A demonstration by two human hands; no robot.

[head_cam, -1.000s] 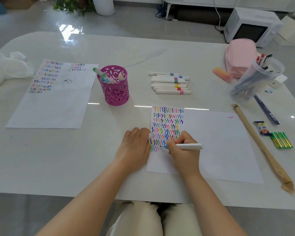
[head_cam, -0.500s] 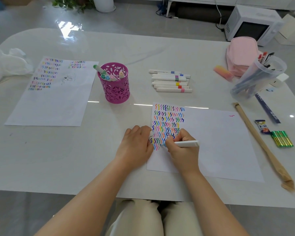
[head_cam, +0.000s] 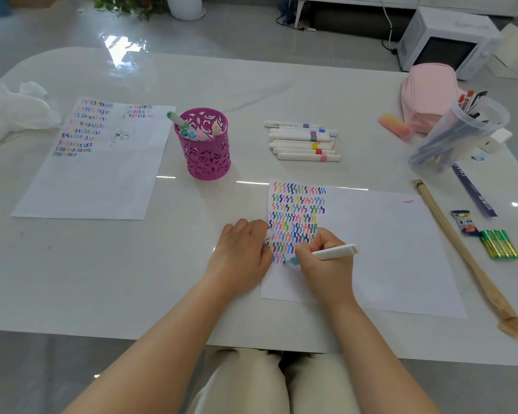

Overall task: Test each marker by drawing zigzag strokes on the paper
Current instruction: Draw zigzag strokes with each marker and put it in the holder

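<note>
Head view, right grip still pinching marker on paper, left grip holding cap

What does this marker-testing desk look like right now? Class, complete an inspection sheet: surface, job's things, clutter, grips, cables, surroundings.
Surface: white table, glossy, with window glare.
Job's things: paper with zigzag rows in its left part; marker, tip down on it; row of markers; magenta cup holding more; second sheet, already marked.
Clutter: pink pouch, clear jug of pens, wrapped stick, green batteries, crumpled white wrap.
Grips: right hand grips the marker; left hand rests at the paper's edge, pinching what looks like a white cap.
Cables: white cord beside the microwave, off the table.
Surroundings: microwave and plant pot on tiled floor.
</note>
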